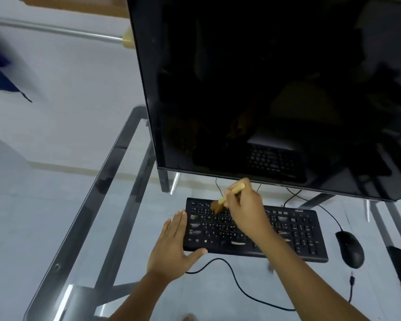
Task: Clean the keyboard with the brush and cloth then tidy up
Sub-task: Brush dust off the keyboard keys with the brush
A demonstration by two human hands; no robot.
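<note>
In the head view, a black keyboard [255,230] is seen on the glass worktop [79,228]. A brush [227,198] with pale handle is clenched in the right hand [243,209], bristles at 9 o'clock of the grip. The left hand [174,246] is laid flat, released, against the keyboard's left edge.

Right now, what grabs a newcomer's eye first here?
The big dark monitor fills the upper right. Below it, on the glass desk, the right hand works a brush over the black keyboard's upper left keys while the left hand steadies its left edge. A black mouse sits right of it.
</note>
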